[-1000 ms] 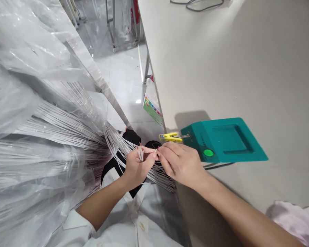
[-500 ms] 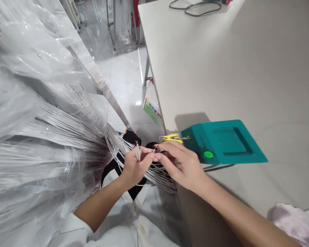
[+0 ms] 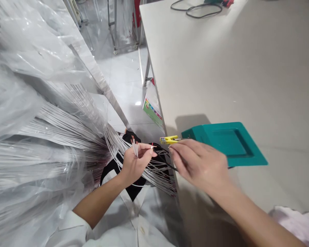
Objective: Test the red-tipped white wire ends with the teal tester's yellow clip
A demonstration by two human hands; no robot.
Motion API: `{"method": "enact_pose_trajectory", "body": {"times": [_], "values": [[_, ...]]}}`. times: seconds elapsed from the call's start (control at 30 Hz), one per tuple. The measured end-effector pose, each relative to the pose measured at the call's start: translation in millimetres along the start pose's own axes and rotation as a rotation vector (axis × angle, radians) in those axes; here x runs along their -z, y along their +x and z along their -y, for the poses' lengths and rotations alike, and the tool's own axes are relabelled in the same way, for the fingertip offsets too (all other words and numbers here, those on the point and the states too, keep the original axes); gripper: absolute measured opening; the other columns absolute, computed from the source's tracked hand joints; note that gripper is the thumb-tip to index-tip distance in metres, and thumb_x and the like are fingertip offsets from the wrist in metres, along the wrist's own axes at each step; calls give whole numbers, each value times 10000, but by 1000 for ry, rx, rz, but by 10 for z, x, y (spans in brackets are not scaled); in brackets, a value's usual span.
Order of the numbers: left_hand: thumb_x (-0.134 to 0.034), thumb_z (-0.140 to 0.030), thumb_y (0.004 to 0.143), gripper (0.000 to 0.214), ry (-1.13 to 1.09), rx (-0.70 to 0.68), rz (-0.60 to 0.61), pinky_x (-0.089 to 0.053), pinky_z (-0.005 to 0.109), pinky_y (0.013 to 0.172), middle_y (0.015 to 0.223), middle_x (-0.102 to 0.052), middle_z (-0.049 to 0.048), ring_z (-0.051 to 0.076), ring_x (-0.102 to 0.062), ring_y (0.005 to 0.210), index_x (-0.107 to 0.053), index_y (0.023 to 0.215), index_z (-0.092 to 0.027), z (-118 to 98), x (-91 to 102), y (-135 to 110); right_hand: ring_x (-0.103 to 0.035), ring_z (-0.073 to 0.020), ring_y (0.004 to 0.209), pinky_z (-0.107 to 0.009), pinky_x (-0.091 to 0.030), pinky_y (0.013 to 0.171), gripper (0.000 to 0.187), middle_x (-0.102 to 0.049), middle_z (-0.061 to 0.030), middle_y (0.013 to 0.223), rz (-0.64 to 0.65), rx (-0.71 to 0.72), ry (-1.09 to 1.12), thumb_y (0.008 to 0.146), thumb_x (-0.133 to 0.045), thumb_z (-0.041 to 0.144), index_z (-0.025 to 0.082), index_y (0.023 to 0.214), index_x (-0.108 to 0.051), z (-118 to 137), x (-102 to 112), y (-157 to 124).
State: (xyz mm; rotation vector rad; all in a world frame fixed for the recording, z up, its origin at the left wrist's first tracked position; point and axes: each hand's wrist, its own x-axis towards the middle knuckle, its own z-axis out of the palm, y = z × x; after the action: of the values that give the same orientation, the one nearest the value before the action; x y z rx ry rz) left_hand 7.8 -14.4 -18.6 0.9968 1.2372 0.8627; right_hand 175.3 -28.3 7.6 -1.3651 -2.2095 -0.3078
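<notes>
My left hand (image 3: 135,163) is closed on several white cables (image 3: 135,148), whose reddish ends stick up past the fingers. Between its thumb and forefinger one cable end is pinched, with thin red and pale wires (image 3: 152,145) showing at the tip. Over the table edge, my right hand (image 3: 199,163) has its thumb and fingertips drawn together; what they hold, if anything, is hidden. Just beyond those fingertips is a yellow clip (image 3: 170,139) on the front of a teal device (image 3: 231,140), whose near side the right hand partly covers. A black lead (image 3: 171,167) runs below the fingers.
Long bundles of white cables (image 3: 67,130) in clear plastic (image 3: 41,58) fill the left side, with loose ends across my lap. The pale table (image 3: 221,75) bears a black cord (image 3: 203,14) at the back and a pinkish cloth (image 3: 296,223) at the right. A wheeled rack (image 3: 115,31) stands beyond.
My right hand has moved right, away from the left fingertips, to beside the yellow clip, and covers the device's green button. The left hand stays nearly in place, its wire tips now exposed.
</notes>
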Motion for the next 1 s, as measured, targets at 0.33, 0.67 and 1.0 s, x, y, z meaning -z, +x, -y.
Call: {"method": "enact_pose_trajectory", "body": {"times": [0.33,0.67,1.0], "values": [[-609,-191,714,338,-23,7,95,-398,198,474,653,-706,25,87,-550,498,-651,1047,-154,-90,-51,148,-535,-256,817,-351,-261,644,178,-653,-84,807,444,103,-173,794,-533,108,189,926,-620,-356,107,211],[-624,-236,740,420,-72,-23,111,-490,266,632,752,-726,88,167,-650,689,-614,1139,-107,49,-144,204,-573,-238,808,-385,-270,678,197,-632,-42,640,410,142,-158,821,-518,166,191,626,-540,-426,31,241],[-634,-195,726,380,-14,-37,139,-501,306,775,753,-730,68,180,-665,749,-643,1101,-130,100,-138,256,-577,-251,817,-388,-286,700,154,-664,-76,742,428,120,-142,835,-499,227,177,736,-607,-414,61,250]]}}
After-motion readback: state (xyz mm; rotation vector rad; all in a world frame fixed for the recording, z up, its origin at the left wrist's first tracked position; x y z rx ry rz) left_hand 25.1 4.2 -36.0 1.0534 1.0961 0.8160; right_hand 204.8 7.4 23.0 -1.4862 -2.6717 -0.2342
